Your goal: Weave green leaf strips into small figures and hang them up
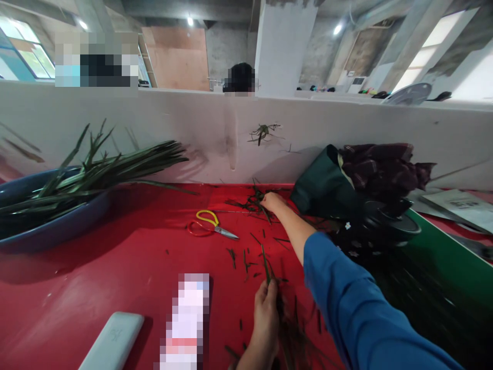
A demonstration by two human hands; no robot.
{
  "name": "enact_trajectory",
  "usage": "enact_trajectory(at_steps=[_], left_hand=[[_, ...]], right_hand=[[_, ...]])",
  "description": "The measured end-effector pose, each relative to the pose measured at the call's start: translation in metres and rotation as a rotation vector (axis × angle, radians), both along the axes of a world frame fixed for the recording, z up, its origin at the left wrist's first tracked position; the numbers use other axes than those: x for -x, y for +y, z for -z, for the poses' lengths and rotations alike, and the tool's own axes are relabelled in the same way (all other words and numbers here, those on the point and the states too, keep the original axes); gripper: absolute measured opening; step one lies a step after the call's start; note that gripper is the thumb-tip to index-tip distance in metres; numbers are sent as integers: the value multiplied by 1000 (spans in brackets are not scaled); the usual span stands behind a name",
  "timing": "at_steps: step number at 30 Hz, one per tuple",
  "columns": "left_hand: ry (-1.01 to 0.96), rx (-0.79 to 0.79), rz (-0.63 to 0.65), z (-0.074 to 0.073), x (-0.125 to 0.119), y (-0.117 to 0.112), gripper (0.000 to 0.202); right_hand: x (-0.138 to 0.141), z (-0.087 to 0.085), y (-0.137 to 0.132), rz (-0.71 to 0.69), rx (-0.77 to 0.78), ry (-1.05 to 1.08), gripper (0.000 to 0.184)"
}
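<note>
My left hand (265, 313) is near the bottom edge, closed on a thin green leaf strip (265, 263) that sticks up from its fingers. My right hand (271, 201), in a blue sleeve, reaches far across the red table (134, 267) into a small pile of leaf scraps (248, 204) by the wall. Whether its fingers grip any scrap is hidden. Yellow-and-red scissors (210, 224) lie left of that pile. More cut leaf bits (246, 259) lie scattered between my hands.
A blue basin (50, 226) with long green leaves (96, 172) sits at the left. A dark green bag with dark red cloth (370, 180) stands at the right. A white flat case (113, 341) lies near the front. A white partition wall (192, 133) backs the table; a person sits beyond it.
</note>
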State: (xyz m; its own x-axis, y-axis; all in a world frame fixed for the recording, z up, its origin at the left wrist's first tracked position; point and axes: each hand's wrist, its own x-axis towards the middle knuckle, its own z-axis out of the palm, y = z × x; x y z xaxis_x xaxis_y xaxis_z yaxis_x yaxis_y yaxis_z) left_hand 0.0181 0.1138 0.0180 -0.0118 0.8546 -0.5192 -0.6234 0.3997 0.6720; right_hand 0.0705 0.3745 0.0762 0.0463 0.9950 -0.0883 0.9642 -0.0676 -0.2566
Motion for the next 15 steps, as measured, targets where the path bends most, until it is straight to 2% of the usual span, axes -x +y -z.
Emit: enact_trajectory(at_steps=[4,7,10,15], left_hand=[[13,-34,53,3,0,1,39],[29,-48,60,8,0,1,40],[39,-72,62,12,-1,1,39],[32,-83,57,11,-1,0,36]], right_hand=[[5,23,-12,14,36,-26,45],[5,28,-17,36,14,-2,49],[1,20,-16,54,-47,55,44],[-4,-16,-17,17,-202,189,35]])
